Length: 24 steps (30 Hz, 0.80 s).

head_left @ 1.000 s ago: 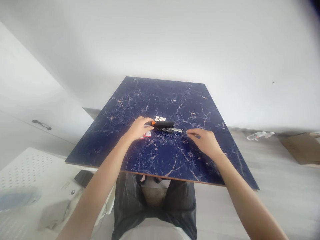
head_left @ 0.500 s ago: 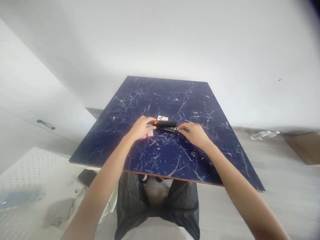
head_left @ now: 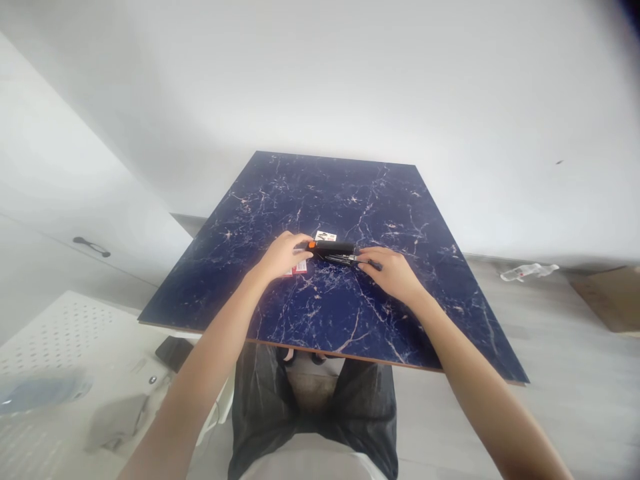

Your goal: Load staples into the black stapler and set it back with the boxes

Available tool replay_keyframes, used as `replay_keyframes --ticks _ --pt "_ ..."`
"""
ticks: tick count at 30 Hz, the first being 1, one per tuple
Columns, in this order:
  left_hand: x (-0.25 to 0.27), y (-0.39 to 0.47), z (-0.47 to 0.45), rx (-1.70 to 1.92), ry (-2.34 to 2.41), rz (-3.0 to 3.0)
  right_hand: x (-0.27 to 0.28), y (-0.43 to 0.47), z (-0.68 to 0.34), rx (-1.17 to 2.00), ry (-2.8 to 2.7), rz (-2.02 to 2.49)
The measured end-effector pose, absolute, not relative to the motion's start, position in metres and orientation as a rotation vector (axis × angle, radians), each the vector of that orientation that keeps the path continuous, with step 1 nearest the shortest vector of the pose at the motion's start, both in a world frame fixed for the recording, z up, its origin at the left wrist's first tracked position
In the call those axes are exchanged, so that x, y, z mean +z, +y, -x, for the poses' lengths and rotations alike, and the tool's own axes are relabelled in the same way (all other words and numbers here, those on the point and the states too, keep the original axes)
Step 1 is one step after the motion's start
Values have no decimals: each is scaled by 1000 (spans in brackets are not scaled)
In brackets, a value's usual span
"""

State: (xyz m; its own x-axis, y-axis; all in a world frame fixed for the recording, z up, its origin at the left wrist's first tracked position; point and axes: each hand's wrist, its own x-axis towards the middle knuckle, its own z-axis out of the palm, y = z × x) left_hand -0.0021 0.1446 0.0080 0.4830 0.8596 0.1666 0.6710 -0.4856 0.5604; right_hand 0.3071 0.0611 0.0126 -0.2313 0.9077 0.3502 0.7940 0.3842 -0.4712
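Black stapler point(head_left: 338, 247) with a long smooth top and a bright orange bit at its left end lies near the middle of a dark blue bench point(head_left: 310, 200) with white, marble-like lines. It lies sideways, between the two hands, and it is open. Under the top you can see a thin, shiny silver metal strip point(head_left: 349, 257) and the dark bottom part.

The left hand point(head_left: 304, 247) is pinched narrow, with the thumb on the near side and the fingers on the far side, and it holds the orange end. The right hand point(head_left: 361, 257) is pinched narrow too, right at the other end, where the silver strip goes in by the fingertips. I cannot tell if it is holding the strip or only touching it. Something small and dark shows by the right thumb, too blurry to name.

Just behind the stapler lies a small white paper card point(head_left: 326, 236) with a little dark picture on it. A red and white paper card point(head_left: 300, 266) lies by the left thumb, and the hand hides some of it.

Off to the right, on the grey floor point(head_left: 500, 307), are a clear plastic bottle point(head_left: 529, 271) and a brown cardboard box point(head_left: 607, 297).
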Motion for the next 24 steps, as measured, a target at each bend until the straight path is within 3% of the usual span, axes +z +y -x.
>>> replay_keyframes --ticks 8,13,20,24 --pt "9 143 0 621 1268 -2296 11 39 -304 381 -1636 1849" --pt "8 142 -1 629 1242 -2264 11 40 -290 391 -1662 1859" --pt "12 139 -2 611 1222 -2243 13 44 -273 168 -1817 1950" --pt "14 139 -3 618 1224 -2226 12 44 -272 240 -1743 1933"
